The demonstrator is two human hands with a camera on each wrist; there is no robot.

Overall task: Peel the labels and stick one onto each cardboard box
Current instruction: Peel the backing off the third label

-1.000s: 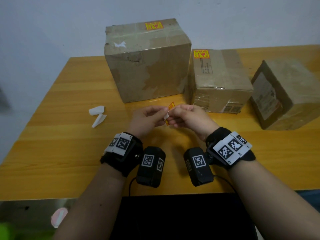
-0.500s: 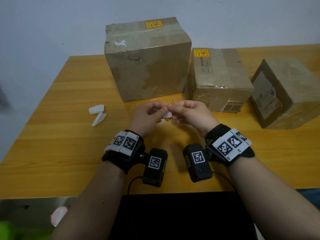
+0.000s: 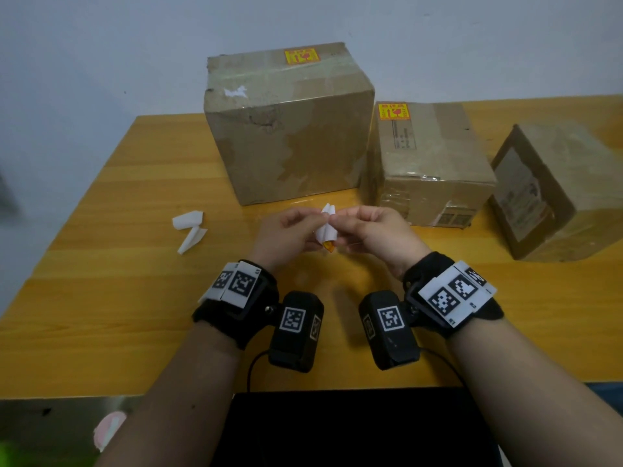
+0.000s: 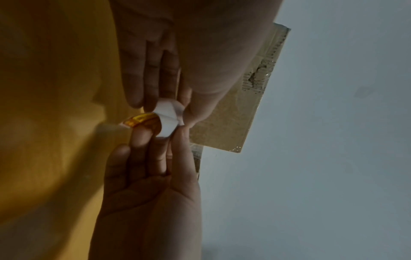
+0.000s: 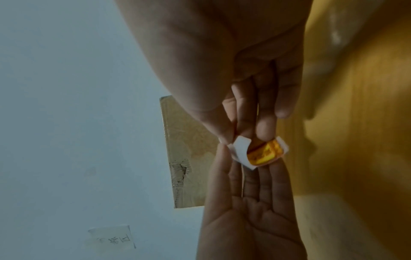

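Note:
Three cardboard boxes stand at the back of the wooden table [image 3: 101, 298]. The large box [image 3: 290, 136] carries a yellow label [image 3: 301, 56] on top, and so does the middle box [image 3: 428, 163], whose label [image 3: 393, 111] is at its far edge. The right box [image 3: 556, 190] shows no yellow label. In front of them, my left hand [image 3: 315, 230] and right hand [image 3: 337, 220] both pinch one small orange label [image 5: 264, 153] with its white backing [image 4: 169, 119] curling away from it. Thumbs and fingertips of both hands meet on the paper.
Two curled white backing strips [image 3: 188, 227] lie on the table left of my hands. A black surface [image 3: 337, 429] sits at the table's near edge and a pink object [image 3: 108, 429] is below at the left. A pale wall [image 3: 101, 62] rises behind the boxes.
The label has been turned between my fingers: earlier its orange face stood up, now the white backing faces up and the orange hangs below. My hands stayed in the same place.

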